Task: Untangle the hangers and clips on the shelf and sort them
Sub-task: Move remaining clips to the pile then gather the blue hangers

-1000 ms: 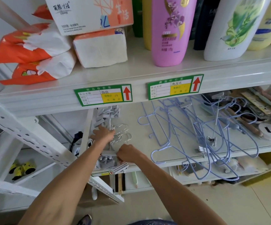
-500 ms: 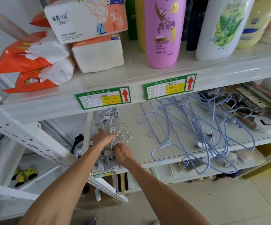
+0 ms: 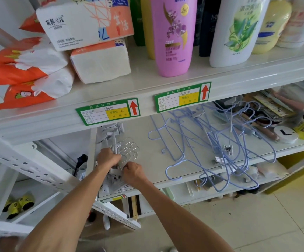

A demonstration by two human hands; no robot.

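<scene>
Clip hangers [image 3: 114,142], white with silver hooks [image 3: 131,148], lie bundled on the shelf [image 3: 153,160] one level below the pink bottle [image 3: 173,42] and to its left. Since a second ago our two hands have drawn closer together, and the left one has slid nearer the shelf's front lip. Our left grip [image 3: 107,159] curls round the white stems. Our right grip [image 3: 134,172] pinches a white clip bar just beside it.

The bundle lies hard against the shelf's left upright, and its near end pokes over the front lip. Bare shelf lies straight below the pink bottle, between the silver hooks and the blue wire hangers [image 3: 220,151]. That blue tangle lies below and right of the bottle, its near loops overhanging the lip.

The bundle's long axis runs front to back, and the hooks curl rightward toward the bare stretch.
</scene>
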